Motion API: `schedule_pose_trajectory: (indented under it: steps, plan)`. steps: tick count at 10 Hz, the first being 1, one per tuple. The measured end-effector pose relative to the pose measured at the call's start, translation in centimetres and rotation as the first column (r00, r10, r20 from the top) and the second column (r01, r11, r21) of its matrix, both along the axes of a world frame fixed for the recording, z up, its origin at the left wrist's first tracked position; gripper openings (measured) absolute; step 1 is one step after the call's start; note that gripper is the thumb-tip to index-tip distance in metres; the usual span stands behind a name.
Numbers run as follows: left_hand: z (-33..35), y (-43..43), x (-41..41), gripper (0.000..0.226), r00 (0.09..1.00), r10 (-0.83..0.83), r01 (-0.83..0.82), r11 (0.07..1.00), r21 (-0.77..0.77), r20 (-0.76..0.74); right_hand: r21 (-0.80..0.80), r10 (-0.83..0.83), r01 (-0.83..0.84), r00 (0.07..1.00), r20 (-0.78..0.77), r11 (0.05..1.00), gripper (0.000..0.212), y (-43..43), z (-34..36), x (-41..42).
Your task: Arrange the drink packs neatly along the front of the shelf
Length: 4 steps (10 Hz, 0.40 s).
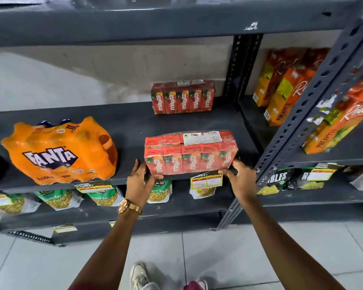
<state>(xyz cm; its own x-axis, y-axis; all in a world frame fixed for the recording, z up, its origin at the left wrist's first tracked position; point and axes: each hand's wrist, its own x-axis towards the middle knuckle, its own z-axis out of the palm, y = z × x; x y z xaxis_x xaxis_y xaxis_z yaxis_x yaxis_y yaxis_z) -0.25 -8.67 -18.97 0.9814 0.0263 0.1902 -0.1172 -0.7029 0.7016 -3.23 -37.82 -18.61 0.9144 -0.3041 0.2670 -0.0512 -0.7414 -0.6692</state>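
Observation:
A shrink-wrapped red Maaza juice pack (190,152) stands at the front edge of the grey metal shelf (130,126). My left hand (139,182) grips its lower left corner and my right hand (240,177) grips its lower right corner. A second red Maaza pack (182,97) stands at the back of the same shelf against the wall. An orange Fanta multipack (60,150) sits at the shelf's front to the left, apart from the held pack.
Tall Real pineapple cartons (285,88) fill the neighbouring bay on the right, behind a perforated upright (314,91). Snack bags (105,195) and price tags (205,182) line the shelf below. The overhead shelf (155,21) is close above.

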Motion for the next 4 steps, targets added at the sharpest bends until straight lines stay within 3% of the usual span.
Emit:
schedule_pose_trajectory:
  steps: [3,4]
  plan:
    - [1.1,0.4,-0.5,0.054,0.998,-0.005,0.007,0.999,0.037,-0.059,-0.003,0.070,-0.071,0.997,-0.044,0.998,0.034,0.7,1.8,-1.1]
    - [1.8,0.3,-1.0,0.057,0.990,-0.089,0.094,0.995,0.039,-0.107,-0.098,0.057,-0.077,0.979,-0.196,0.992,0.049,0.9,2.8,-2.1]
